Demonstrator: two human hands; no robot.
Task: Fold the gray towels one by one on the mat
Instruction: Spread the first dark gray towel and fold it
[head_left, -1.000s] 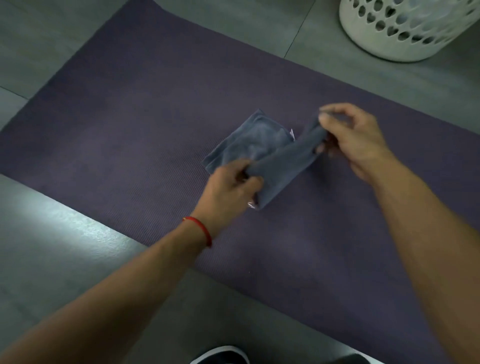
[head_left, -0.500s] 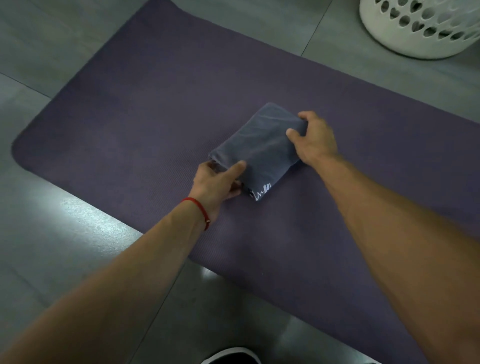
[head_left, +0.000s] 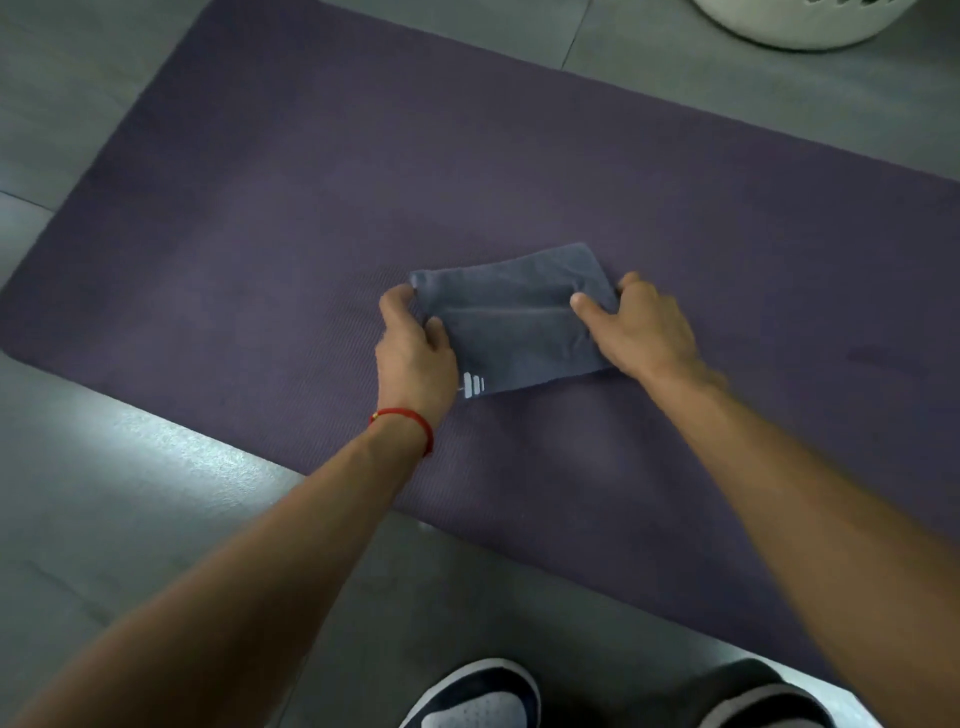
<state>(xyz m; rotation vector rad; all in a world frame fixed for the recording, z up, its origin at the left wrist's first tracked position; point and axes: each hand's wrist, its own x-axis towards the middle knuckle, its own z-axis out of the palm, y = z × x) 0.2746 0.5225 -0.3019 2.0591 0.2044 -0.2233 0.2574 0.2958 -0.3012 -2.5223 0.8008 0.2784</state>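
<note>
A small gray towel (head_left: 511, 317), folded into a rectangle with a white logo at its near left corner, lies on the purple mat (head_left: 260, 249). A fold line runs across its middle. My left hand (head_left: 413, 345), with a red string at the wrist, grips the towel's left edge, thumb on top. My right hand (head_left: 641, 327) grips the right edge, thumb pressed on the upper layer and fingers curled around the side.
A white perforated laundry basket (head_left: 795, 26) stands on the gray tiled floor beyond the mat's far right. My two shoes (head_left: 478, 696) are at the bottom, by the mat's near edge. Bare mat extends left and right of the towel.
The lifted half was laid over, making a compact rectangle. Both hands then turned the towel so its long side runs left to right, and they now hold its two ends.
</note>
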